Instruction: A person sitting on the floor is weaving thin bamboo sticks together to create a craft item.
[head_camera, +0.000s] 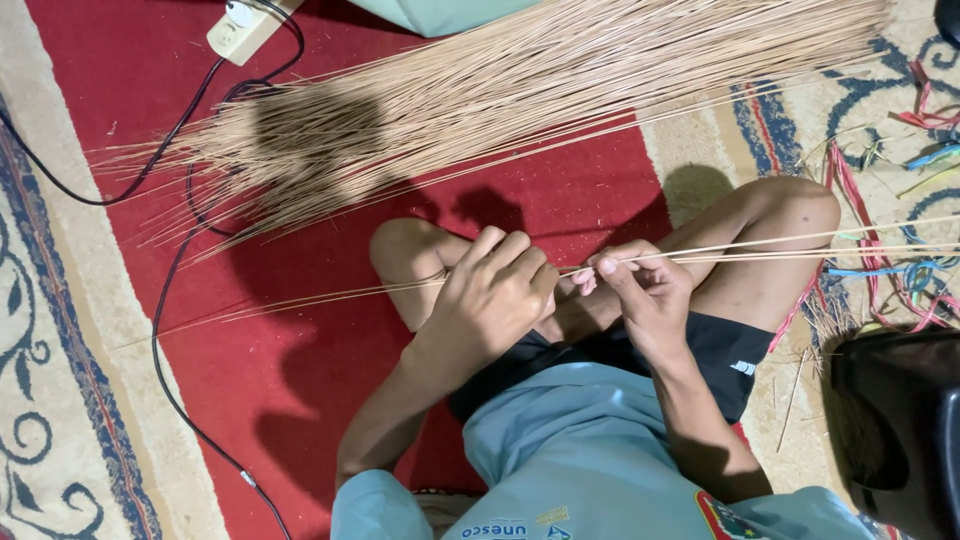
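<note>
- Nearest to us is our light blue shirt, with dark shorts beyond it and our bare knees drawn up on the red carpet.
- Our left hand curls its fingers together over a few thin straw-coloured sticks; their fine ends run out to the left, low over the carpet.
- Our right hand pinches the same sticks between thumb and forefinger, close beside the left hand, and the long stems carry on to the right across our knee.
- Farther off lies a big fanned bundle of like sticks, well apart from our hands.
- A black cable loops from a pale power socket at the far left; coloured plastic strips litter the patterned rug on the right.
- We judge that we are gathering and evening up a small handful of sticks; the next move calls for a firm pinch where the hands meet, so that none slides out of line.
</note>
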